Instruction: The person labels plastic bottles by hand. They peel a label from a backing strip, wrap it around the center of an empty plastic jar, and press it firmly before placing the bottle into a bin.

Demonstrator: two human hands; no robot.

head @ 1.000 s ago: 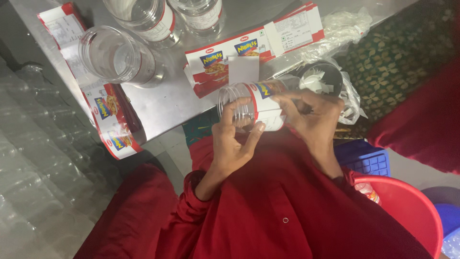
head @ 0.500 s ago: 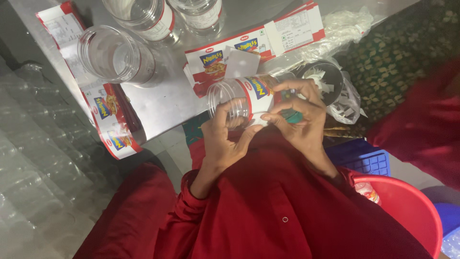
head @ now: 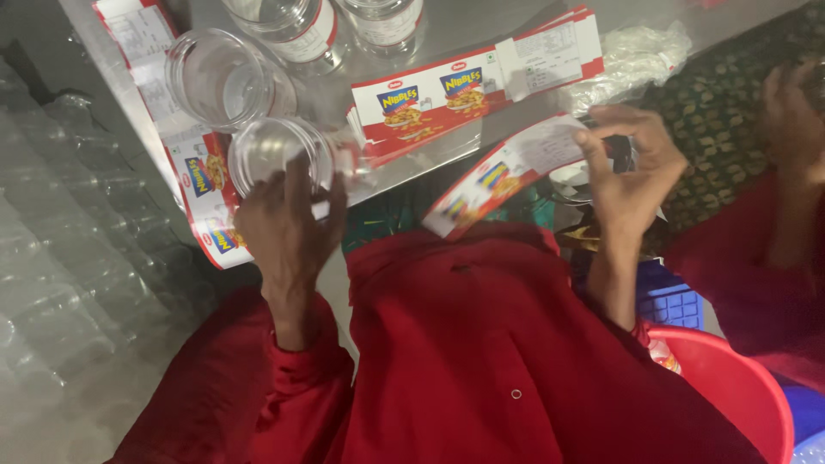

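Note:
My left hand (head: 290, 230) grips a clear plastic jar (head: 277, 153) from below, at the table's near edge, right beside a second open clear jar (head: 222, 79). My right hand (head: 632, 176) is raised over my lap and pinches one end of a red, white and blue label strip (head: 503, 179), which hangs loose towards the left. A stack of the same printed labels (head: 473, 90) lies on the metal table (head: 430, 172) between my hands.
Two more jars (head: 296, 24) (head: 385, 17) stand at the table's far side. Loose labels (head: 199, 176) overhang the left edge, near a crumpled plastic bag (head: 636, 51). A red bucket (head: 730, 391) and a blue crate (head: 672, 299) sit at lower right. Another person's hand (head: 792, 120) is at the right.
Both hands held one jar over my lap. Now my left hand has carried the jar left to the table by the other jar, and my right hand holds a loose label strip.

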